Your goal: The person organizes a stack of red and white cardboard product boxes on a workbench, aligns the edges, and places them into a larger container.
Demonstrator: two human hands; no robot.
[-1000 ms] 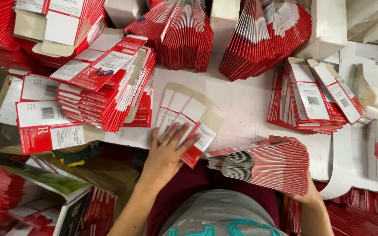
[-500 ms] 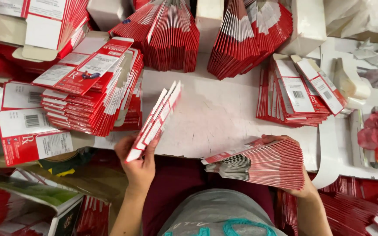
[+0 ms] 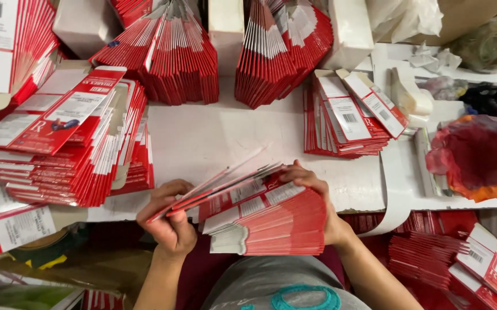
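Your left hand (image 3: 168,221) has carried its few flat red boxes (image 3: 214,183) over to the big red stack (image 3: 271,221), and they now touch its top. Your left hand pinches those boxes tight. Your right hand (image 3: 314,198) grips the stack's far side, just above your lap, near the white table (image 3: 225,132)

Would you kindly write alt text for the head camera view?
Two bare hands join flattened red and white cartons over a white table: the left hand adds a few to the fanned bundle in the right hand. More carton stacks surround them.
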